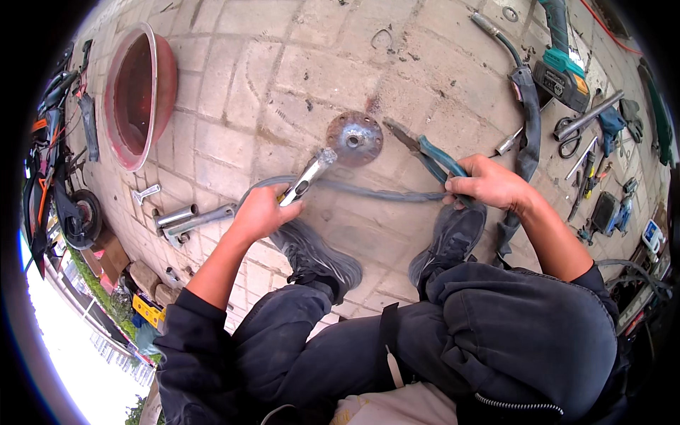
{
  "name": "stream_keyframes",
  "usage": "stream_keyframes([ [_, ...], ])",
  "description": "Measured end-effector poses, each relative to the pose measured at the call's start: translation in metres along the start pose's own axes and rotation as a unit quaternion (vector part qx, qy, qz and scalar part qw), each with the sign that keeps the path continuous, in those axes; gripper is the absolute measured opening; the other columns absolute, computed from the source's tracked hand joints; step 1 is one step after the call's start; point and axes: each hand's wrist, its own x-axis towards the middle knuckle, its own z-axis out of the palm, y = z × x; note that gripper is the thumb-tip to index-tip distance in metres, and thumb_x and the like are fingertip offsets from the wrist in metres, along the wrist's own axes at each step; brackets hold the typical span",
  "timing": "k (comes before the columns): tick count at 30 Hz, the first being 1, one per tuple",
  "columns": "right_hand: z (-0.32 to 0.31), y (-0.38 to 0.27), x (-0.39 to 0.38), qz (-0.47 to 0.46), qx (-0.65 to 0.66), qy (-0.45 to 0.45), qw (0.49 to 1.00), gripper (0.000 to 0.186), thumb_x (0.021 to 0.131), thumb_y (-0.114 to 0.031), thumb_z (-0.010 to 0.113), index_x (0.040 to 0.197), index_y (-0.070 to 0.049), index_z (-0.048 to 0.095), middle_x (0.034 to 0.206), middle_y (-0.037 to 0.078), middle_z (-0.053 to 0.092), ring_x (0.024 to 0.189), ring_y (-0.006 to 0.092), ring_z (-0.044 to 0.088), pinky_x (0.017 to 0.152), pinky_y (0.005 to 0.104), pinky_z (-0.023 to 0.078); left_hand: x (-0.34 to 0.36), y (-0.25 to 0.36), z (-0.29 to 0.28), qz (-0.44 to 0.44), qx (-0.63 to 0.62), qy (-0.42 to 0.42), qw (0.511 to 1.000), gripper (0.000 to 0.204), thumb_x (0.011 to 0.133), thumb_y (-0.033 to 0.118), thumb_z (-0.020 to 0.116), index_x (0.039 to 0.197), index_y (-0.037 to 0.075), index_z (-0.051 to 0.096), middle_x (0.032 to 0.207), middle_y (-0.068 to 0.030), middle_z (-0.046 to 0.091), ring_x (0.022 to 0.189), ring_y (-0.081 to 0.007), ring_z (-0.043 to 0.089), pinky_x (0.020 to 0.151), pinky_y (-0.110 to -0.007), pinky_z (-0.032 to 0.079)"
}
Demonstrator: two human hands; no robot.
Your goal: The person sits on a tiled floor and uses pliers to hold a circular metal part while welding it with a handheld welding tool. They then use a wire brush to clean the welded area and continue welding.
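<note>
My left hand (pixel 261 211) is closed around a short shiny metal tube (pixel 309 175) with an oval slot in its side. The tube's rough far end points up and right, close to a round metal disc (pixel 355 139). That disc lies flat on the paving, with a raised hole at its centre and discoloured metal round it. In my right hand (pixel 490 183) are teal-handled pliers (pixel 429 157), their jaws directed up and left, just right of the disc. A grey cable (pixel 375 193) runs across between my hands, above my shoes; whether either hand touches it I cannot tell.
A reddish basin (pixel 164 99) stands tilted at far left. Near my left hand lie metal pipe pieces (pixel 202 217) and a wrench (pixel 146 193). At right are a welding torch (pixel 525 92), a cordless power tool (pixel 562 67), scissors (pixel 569 145) and several hand tools. Motorbike parts (pixel 53 177) fill the left edge.
</note>
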Motion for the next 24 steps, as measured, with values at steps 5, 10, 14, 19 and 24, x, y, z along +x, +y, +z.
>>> stream_keyframes([
  [5, 0.022, 0.009, 0.008, -0.005, -0.221, 0.062, 0.973, 0.038, 0.081, -0.03, 0.072, 0.084, 0.007, 0.064, 0.068, 0.016, 0.064, 0.066, 0.02, 0.064, 0.062, 0.0371, 0.05, 0.002, 0.001, 0.002, 0.012, -0.011, 0.003, 1.0, 0.05, 0.079, 0.04, 0.072, 0.108, -0.001, 0.069, 0.078, -0.0249, 0.065, 0.075, -0.037, 0.066, 0.074, -0.042, 0.051],
  [10, 0.019, 0.001, 0.016, 0.048, -0.206, 0.025, 0.977, 0.044, 0.082, -0.034, 0.073, 0.088, 0.009, 0.064, 0.068, 0.018, 0.063, 0.068, 0.0271, 0.064, 0.065, 0.0408, 0.049, 0.005, -0.003, 0.004, 0.015, 0.001, 0.001, 1.0, 0.051, 0.079, 0.041, 0.072, 0.107, -0.001, 0.069, 0.08, -0.0253, 0.066, 0.078, -0.0387, 0.066, 0.076, -0.043, 0.051],
  [14, 0.019, -0.028, -0.002, 0.022, -0.285, 0.031, 0.958, 0.034, 0.083, -0.03, 0.07, 0.089, 0.004, 0.068, 0.07, 0.01, 0.064, 0.065, 0.0169, 0.061, 0.064, 0.0347, 0.049, -0.005, -0.006, 0.003, 0.022, 0.01, 0.03, 0.999, 0.054, 0.078, 0.044, 0.072, 0.107, -0.002, 0.069, 0.083, -0.0258, 0.067, 0.082, -0.0396, 0.067, 0.077, -0.045, 0.051],
  [19, 0.022, -0.083, 0.0, 0.077, -0.311, -0.085, 0.943, 0.036, 0.082, -0.027, 0.066, 0.09, 0.008, 0.065, 0.076, 0.015, 0.064, 0.069, 0.0235, 0.063, 0.065, 0.0372, 0.049, -0.036, -0.008, -0.02, -0.012, 0.055, -0.012, 0.998, 0.057, 0.075, 0.046, 0.073, 0.105, -0.003, 0.067, 0.088, -0.0251, 0.067, 0.087, -0.04, 0.066, 0.08, -0.045, 0.051],
  [24, 0.047, -0.13, 0.002, 0.205, -0.243, -0.065, 0.946, 0.032, 0.081, -0.025, 0.066, 0.088, 0.006, 0.065, 0.08, 0.013, 0.064, 0.068, 0.0207, 0.063, 0.055, 0.0369, 0.055, -0.074, -0.033, -0.032, 0.0, 0.031, -0.044, 0.999, 0.063, 0.075, 0.046, 0.073, 0.111, -0.005, 0.064, 0.093, -0.0262, 0.067, 0.089, -0.0405, 0.066, 0.081, -0.044, 0.052],
])
